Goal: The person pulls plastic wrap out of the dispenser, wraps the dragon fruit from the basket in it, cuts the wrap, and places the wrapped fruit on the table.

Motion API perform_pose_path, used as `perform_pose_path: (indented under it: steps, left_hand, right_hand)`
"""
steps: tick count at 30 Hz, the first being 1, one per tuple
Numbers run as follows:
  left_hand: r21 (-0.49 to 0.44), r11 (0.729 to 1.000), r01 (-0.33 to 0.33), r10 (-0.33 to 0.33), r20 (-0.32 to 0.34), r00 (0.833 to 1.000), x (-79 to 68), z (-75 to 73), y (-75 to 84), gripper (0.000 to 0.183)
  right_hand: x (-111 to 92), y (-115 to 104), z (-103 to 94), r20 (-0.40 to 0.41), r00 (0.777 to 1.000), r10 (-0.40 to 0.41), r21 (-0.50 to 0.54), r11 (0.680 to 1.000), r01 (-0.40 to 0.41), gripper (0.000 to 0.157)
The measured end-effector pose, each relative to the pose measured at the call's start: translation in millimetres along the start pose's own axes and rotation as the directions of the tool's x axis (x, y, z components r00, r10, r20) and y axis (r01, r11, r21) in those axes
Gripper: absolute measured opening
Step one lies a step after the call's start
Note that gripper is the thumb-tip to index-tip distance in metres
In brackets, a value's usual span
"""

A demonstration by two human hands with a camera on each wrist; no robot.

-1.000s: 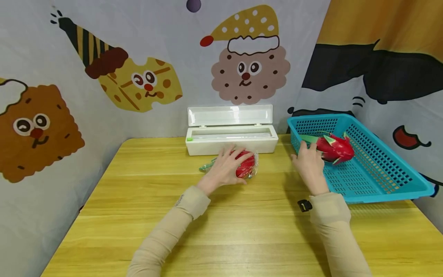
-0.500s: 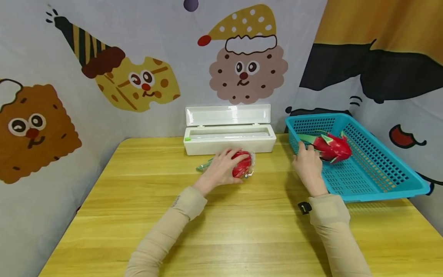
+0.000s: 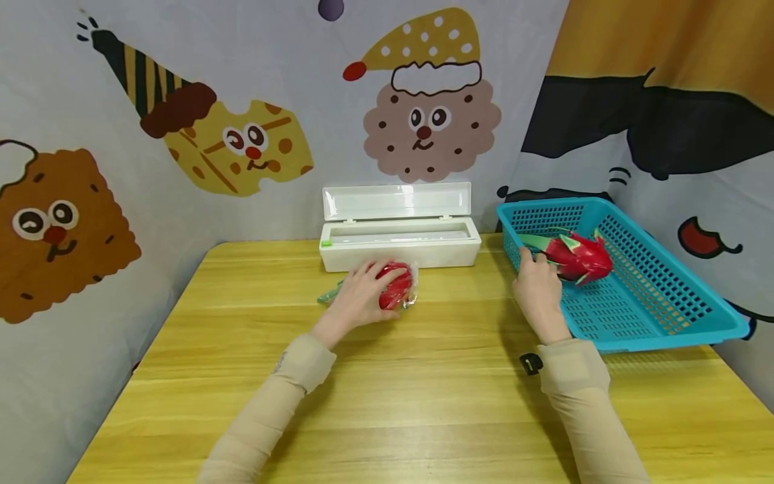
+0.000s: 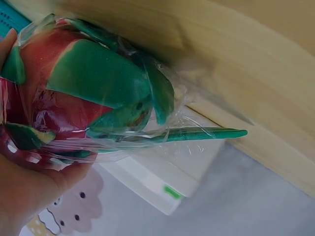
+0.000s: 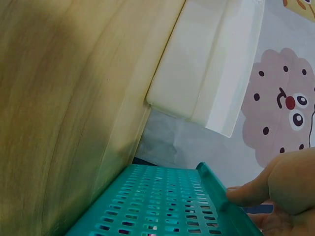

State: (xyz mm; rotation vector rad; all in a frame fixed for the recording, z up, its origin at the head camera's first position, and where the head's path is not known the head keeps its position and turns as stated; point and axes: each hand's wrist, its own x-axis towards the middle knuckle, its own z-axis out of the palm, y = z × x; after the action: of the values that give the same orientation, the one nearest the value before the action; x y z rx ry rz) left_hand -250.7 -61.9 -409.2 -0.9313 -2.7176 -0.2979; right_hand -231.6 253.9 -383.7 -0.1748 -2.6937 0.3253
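Observation:
In the head view my left hand (image 3: 357,296) grips a red dragon fruit (image 3: 396,289) over the table. Clear plastic film wraps the fruit, and the left wrist view shows its green scales and long green tip (image 4: 206,133) beneath the crinkled film. Over on the right, my right hand (image 3: 538,296) holds the left rim of a blue plastic basket (image 3: 653,345). The right wrist view has the thumb (image 5: 241,195) on the outer side of that rim. Inside the basket lies a second red dragon fruit (image 3: 580,259), close to my right fingers, with no film visible on it.
Behind the left hand stands a white cling film dispenser (image 3: 399,255) with its clear lid (image 3: 396,202) raised. It sits at the table's back edge against a cartoon-printed cloth (image 3: 254,54). The wooden table (image 3: 435,403) extends toward me.
The left hand has moved left with the wrapped dragon fruit. My right hand stays at the basket's rim, and the view has shifted slightly.

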Motion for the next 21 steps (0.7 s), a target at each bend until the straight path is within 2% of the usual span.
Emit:
perform_pose_path:
  steps: [9,16,21]
  left_hand:
    - [-0.011,0.996,0.090,-0.091,-0.038,0.995,-26.7,-9.9,-30.1,0.086]
    - [-0.012,0.989,0.149,-0.150,-0.028,0.988,-45.6,-18.3,-49.1,0.086]
    - [-0.014,0.980,0.198,-0.198,-0.021,0.980,-56.5,-24.0,-60.2,0.086]
  right_hand:
    - [-1,-1,0.2,-0.014,1.000,-0.002,-0.005,1.000,0.002,0.044]
    - [-3,-1,1.5,-0.060,0.998,-0.028,0.015,0.999,0.029,0.037]
    - [-2,-2,1.3,-0.060,0.998,-0.023,0.012,1.000,0.024,0.038]
